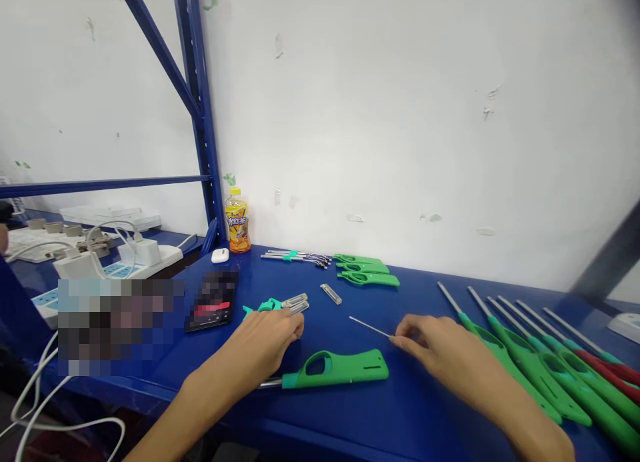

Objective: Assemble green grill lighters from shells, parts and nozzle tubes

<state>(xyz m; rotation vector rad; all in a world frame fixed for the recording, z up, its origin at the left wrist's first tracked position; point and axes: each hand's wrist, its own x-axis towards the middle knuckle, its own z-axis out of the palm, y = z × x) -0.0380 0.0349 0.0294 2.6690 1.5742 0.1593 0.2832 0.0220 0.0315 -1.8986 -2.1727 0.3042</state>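
My right hand [425, 342] pinches one end of a thin metal rod [370, 327], which points left above the blue table. My left hand [273, 335] is closed, its fingers curled downward; anything inside them is hidden. Just behind it lie teal trigger parts [270, 305] and several clear fuel tubes [299, 302]. A green long-nosed lighter [345, 369] lies on the table in front of my hands, its metal barrel running left under my left wrist. One loose clear tube [331, 294] lies farther back, between my hands.
Long lighters [535, 362], green and red, lie in a row at right. At the back are green handle shells [367, 270] and metal barrels with wires [295, 256]. A phone [213, 301], white earbud case [220, 255], drink bottle [237, 222] and power strip [120, 269] stand left, beside a blue post [205, 129].
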